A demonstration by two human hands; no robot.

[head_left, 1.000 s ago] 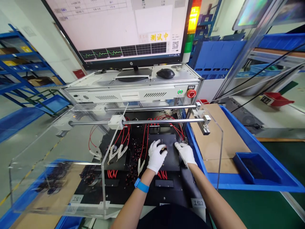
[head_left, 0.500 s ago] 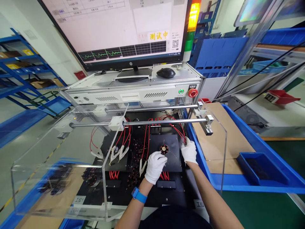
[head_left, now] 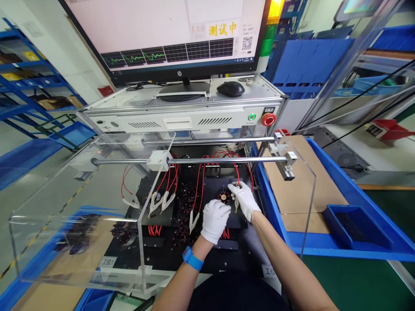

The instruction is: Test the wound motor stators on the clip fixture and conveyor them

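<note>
A small round coil part (head_left: 224, 197) with a copper winding lies on the black test plate (head_left: 214, 186). My left hand (head_left: 215, 219), in a white glove, rests just below and left of the coil with its fingers curled. My right hand (head_left: 244, 199), also gloved, is beside the coil on the right and pinches a metal clip (head_left: 236, 205) on a red lead (head_left: 237, 172). Other white clips (head_left: 161, 201) hang on red wires to the left.
A clear acrylic guard (head_left: 139, 242) on steel rails surrounds the fixture. Behind stand a monitor (head_left: 168, 34), a mouse (head_left: 230, 88) and a red emergency button (head_left: 269, 119). Blue trays with cardboard (head_left: 301, 190) lie to the right; more coils (head_left: 181, 216) sit left of the plate.
My right hand has moved from the plate's right edge to the coil, bringing a clip on a red lead. My left hand has stayed below the coil. The camera has tilted down a little.
</note>
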